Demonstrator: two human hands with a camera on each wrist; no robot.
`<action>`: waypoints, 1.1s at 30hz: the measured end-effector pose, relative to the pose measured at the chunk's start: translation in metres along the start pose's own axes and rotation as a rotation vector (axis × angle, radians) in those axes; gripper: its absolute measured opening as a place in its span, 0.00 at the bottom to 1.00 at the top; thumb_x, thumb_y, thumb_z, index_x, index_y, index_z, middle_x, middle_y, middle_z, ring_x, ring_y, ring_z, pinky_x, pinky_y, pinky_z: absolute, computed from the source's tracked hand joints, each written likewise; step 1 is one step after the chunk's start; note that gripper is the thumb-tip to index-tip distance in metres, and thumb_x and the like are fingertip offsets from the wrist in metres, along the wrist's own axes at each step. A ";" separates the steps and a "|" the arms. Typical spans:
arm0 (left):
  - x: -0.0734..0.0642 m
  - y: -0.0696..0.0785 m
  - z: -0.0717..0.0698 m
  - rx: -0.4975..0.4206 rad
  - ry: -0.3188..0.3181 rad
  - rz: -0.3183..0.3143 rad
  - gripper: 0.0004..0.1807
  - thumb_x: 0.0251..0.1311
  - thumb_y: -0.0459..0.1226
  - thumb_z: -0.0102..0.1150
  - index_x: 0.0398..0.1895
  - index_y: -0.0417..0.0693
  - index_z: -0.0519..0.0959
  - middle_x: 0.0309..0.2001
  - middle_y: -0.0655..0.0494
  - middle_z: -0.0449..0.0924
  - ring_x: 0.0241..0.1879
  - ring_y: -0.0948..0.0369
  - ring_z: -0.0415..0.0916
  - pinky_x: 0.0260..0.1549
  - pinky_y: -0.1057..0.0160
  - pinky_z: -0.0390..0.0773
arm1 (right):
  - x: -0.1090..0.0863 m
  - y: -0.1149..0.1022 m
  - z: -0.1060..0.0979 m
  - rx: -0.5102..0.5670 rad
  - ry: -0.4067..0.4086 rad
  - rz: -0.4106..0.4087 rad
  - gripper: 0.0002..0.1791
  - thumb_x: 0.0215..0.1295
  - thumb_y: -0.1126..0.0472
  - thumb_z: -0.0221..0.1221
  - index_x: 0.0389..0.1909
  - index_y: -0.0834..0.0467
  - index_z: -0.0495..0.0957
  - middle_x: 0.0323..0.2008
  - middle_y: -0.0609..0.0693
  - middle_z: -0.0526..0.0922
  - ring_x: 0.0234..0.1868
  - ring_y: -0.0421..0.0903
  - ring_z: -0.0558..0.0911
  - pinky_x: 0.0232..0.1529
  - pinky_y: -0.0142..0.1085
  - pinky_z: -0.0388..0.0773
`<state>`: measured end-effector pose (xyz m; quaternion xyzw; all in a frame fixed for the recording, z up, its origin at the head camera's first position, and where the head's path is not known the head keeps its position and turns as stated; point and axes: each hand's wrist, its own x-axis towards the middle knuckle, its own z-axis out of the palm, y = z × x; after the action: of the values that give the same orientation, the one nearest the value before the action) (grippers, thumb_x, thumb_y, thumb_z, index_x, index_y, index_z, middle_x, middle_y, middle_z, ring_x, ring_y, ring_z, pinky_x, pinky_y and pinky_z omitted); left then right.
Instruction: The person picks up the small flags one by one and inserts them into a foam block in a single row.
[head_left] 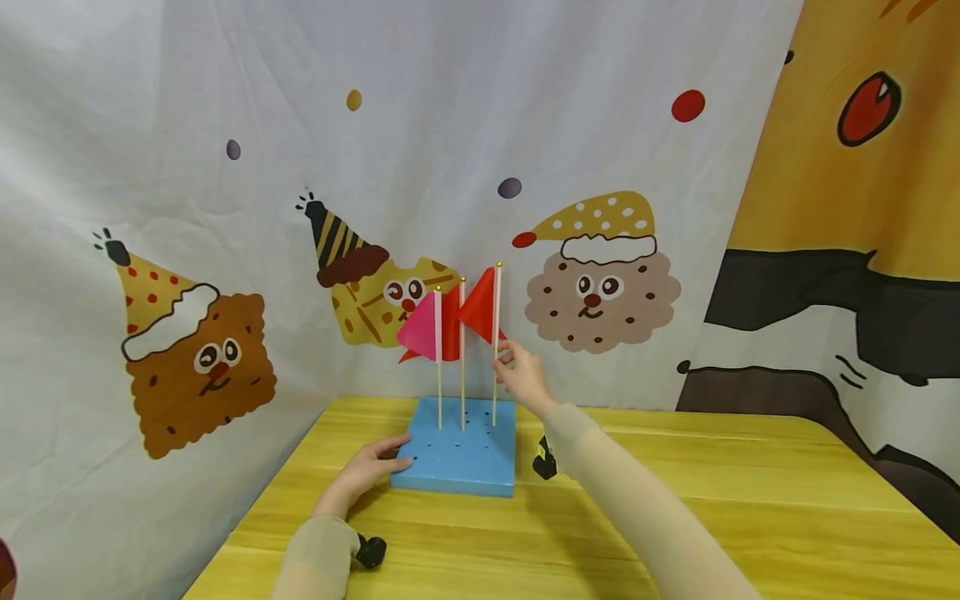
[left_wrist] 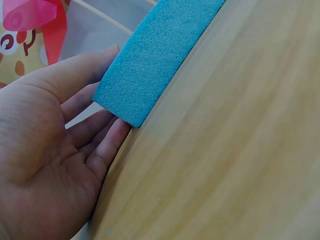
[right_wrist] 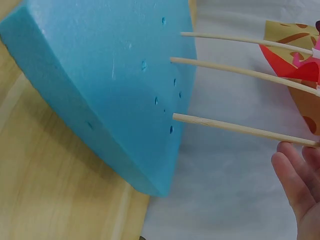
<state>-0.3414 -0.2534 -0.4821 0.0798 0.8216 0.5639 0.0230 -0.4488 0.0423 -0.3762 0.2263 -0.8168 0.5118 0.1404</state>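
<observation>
A blue foam block [head_left: 454, 468] with small holes in its top lies on the table. My left hand [head_left: 367, 473] grips its left edge, thumb over the top and lower fingers against the side [left_wrist: 107, 145]. Three flags on thin wooden sticks stand over the block: a pink flag [head_left: 420, 329], a red flag [head_left: 451, 325] in the middle and another red flag [head_left: 480, 304] at the right. My right hand [head_left: 523, 377] pinches the right flag's stick [right_wrist: 235, 128] just below its cloth. That stick's lower end is right at the foam's surface, beside several holes.
The wooden table [head_left: 637, 492] extends right and forward of the block. Behind it hangs a white cloth [head_left: 420, 125] printed with cartoon biscuits. A black wrist device [head_left: 545, 460] shows beneath the right sleeve, and another [head_left: 371, 551] by the left sleeve.
</observation>
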 end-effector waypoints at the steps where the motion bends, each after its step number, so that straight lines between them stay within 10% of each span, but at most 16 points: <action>1: 0.000 0.000 0.000 0.000 -0.001 0.004 0.32 0.60 0.42 0.66 0.68 0.45 0.70 0.68 0.40 0.64 0.68 0.42 0.58 0.62 0.43 0.63 | 0.000 0.000 0.001 -0.001 -0.001 0.002 0.16 0.67 0.67 0.59 0.55 0.65 0.73 0.35 0.56 0.82 0.28 0.57 0.85 0.23 0.47 0.82; 10: 0.000 0.000 0.001 -0.002 -0.002 0.007 0.32 0.61 0.42 0.66 0.68 0.45 0.70 0.68 0.40 0.64 0.68 0.41 0.57 0.62 0.42 0.63 | -0.002 0.003 0.008 -0.026 -0.013 0.001 0.16 0.67 0.66 0.59 0.54 0.65 0.74 0.33 0.55 0.83 0.22 0.43 0.82 0.19 0.37 0.79; 21: 0.000 0.000 0.000 -0.013 -0.011 0.008 0.33 0.61 0.42 0.65 0.68 0.45 0.69 0.69 0.39 0.62 0.69 0.41 0.56 0.62 0.42 0.63 | -0.004 0.007 0.011 0.013 -0.032 0.024 0.12 0.68 0.66 0.59 0.51 0.60 0.74 0.32 0.53 0.81 0.29 0.62 0.84 0.20 0.37 0.79; 33: 0.001 -0.001 0.000 -0.015 -0.012 0.003 0.33 0.61 0.43 0.65 0.68 0.45 0.69 0.69 0.39 0.62 0.69 0.41 0.56 0.63 0.42 0.63 | -0.007 0.010 0.015 -0.018 -0.042 0.034 0.16 0.68 0.65 0.59 0.55 0.65 0.73 0.33 0.54 0.81 0.28 0.58 0.85 0.21 0.36 0.80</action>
<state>-0.3426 -0.2534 -0.4828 0.0842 0.8171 0.5697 0.0279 -0.4473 0.0339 -0.3938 0.2220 -0.8278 0.5019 0.1165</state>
